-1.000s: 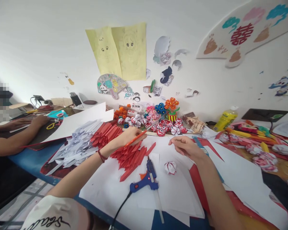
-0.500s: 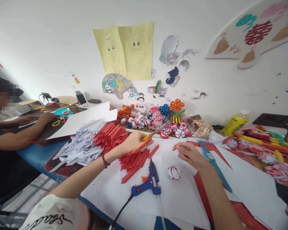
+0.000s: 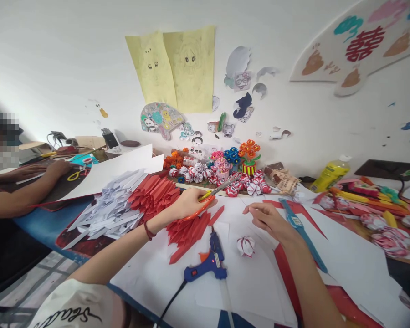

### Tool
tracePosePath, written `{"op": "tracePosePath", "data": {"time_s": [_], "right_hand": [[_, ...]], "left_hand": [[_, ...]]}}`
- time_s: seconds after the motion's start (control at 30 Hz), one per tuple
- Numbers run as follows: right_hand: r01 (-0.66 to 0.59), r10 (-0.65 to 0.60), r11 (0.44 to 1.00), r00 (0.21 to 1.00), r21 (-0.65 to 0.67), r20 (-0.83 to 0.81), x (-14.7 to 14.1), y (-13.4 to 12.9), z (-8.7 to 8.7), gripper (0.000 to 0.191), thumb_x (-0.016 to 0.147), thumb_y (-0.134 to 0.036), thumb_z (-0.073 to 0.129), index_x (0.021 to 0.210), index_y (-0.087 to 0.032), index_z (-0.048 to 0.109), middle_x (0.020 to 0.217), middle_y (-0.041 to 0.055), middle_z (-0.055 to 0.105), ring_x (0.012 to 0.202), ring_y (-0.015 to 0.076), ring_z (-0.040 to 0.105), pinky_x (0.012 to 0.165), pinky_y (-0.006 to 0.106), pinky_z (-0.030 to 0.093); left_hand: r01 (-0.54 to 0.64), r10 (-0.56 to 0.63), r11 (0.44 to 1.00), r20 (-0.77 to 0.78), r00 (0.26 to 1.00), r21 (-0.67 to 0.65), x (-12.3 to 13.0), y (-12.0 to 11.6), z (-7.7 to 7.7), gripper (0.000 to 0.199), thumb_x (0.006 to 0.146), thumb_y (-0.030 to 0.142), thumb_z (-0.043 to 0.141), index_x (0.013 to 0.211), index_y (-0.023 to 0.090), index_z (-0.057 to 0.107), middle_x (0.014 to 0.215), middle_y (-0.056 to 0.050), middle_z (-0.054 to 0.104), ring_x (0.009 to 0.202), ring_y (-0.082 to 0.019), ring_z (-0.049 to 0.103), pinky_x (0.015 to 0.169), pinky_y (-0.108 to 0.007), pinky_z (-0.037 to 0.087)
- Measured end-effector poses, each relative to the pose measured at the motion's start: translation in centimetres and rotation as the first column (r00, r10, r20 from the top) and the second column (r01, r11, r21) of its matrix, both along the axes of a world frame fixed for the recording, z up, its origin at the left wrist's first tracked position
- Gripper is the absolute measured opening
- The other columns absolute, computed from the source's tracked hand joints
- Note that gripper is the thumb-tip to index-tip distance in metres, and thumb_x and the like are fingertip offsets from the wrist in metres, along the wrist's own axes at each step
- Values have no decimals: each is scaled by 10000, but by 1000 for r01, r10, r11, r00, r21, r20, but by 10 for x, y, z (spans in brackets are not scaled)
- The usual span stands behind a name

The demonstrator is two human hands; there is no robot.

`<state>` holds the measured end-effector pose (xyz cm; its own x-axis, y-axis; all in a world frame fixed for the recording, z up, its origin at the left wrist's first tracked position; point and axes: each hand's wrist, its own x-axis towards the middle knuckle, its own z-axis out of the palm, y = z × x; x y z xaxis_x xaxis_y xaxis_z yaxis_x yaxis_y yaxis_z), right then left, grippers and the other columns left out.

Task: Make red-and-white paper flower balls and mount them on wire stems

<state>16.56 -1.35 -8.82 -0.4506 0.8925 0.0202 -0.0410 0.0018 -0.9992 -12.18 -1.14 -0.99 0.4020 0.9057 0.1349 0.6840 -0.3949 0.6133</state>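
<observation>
My left hand [image 3: 190, 203] is closed round the scissors [image 3: 205, 203], which have orange and yellow handles. Their blades point up and to the right, toward the paper flowers. Thumb and fingers of my right hand [image 3: 264, 218] are pinched together over the white paper; a faint thin line shows at the fingertips, too fine to name. Below the hands lies a red-and-white paper ball [image 3: 246, 246]. To its left a blue glue gun [image 3: 207, 262] rests on its side, its small red light lit. Red paper strips [image 3: 187, 230] lie under my left hand, beside a heap of white paper strips [image 3: 114, 205].
Paper flowers [image 3: 225, 166] and red-and-white balls line the wall. A blue watch [image 3: 302, 232] lies right of my right hand. A yellow bottle [image 3: 330, 174] stands farther back. At far left another person's arm [image 3: 17, 196] rests on the table near yellow scissors [image 3: 73, 176].
The whole view has shifted slightly, so things appear a little farther left. Both hands keep nearly the same pose, with the scissors still in my left hand.
</observation>
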Motion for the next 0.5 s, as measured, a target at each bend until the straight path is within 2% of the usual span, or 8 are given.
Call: {"op": "tracePosePath", "data": {"time_s": [0.23,0.5], "right_hand": [[20,-20,1000,1000,9,14,-2,-2,4,361,882,-500,638,901,-140,652,425,-113,246,407,39,154,469,258,72],[3,-4,1000,1000,17,23,-3,-3,4,365,878,-506,634,886,-142,663,401,-114,249,391,43,147,446,252,79]], "left_hand": [[-11,10,1000,-32,999,-23,-1,1,-2,493,852,579,522,587,185,388,588,41,334,566,-101,276,520,-247,227],[-40,41,999,-75,996,3,-6,5,-7,471,859,592,517,663,164,555,609,37,425,591,-117,374,561,-246,281]]}}
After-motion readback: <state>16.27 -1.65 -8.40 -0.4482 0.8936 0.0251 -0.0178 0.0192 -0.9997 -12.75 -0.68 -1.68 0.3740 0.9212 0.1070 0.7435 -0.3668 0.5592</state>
